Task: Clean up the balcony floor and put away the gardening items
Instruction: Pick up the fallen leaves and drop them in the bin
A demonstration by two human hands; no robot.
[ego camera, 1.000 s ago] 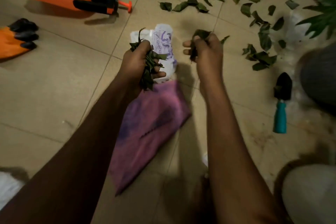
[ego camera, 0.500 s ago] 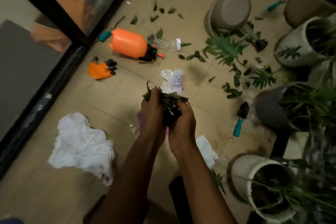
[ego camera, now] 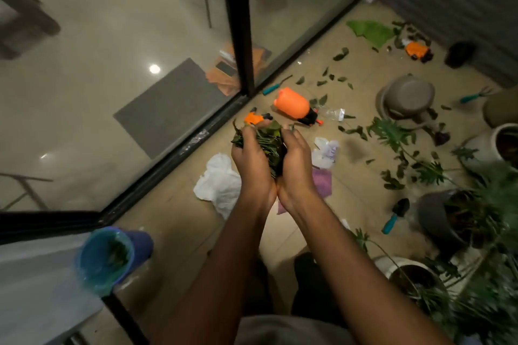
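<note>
Both hands cupped together around a clump of leaves (ego camera: 262,145), held up over the balcony floor (ego camera: 173,218), centre of view. My left hand (ego camera: 252,159) and right hand (ego camera: 297,159) press heel to heel, fingers curled partway closed around the bunch, not fully shut. Leaves look light, thin, floppy, with springy stems poking out the far side; loose pile, so I judge bits slip out any gap. Best hold is squeezing from both sides and underneath, as now. Blue bin (ego camera: 105,258) with a plastic liner and some greenery inside sits near left, likely the drop point. More leaves scattered far right around the smooth orange sprayer bottle (ego camera: 293,103). Crumpled white bag (ego camera: 221,182) lies on the tiles just below my hands; soft, thin.
</note>
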